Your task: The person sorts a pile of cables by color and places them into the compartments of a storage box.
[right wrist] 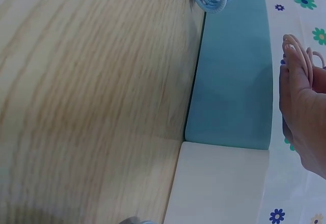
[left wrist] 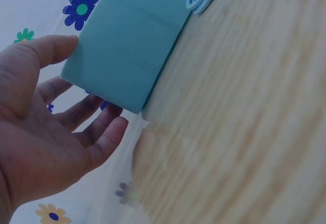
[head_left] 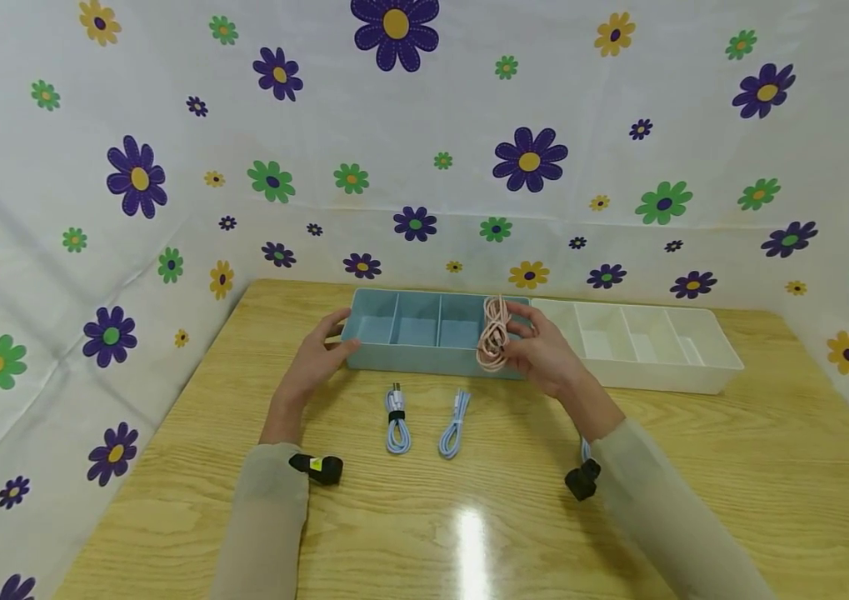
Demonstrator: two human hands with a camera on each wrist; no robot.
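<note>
Sleeves are spanning the surface, spread left hand touching far-edge tray, right hand pinching cord whose loose loops might snag.

The blue tray looks smooth plastic, the table wood-grained (glossy in places).

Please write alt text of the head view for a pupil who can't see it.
A person's right hand holds a coiled pink cable above a blue divided tray, while the left hand touches the tray's left end. A white tray adjoins it on the right; two blue cables lie in front.
</note>
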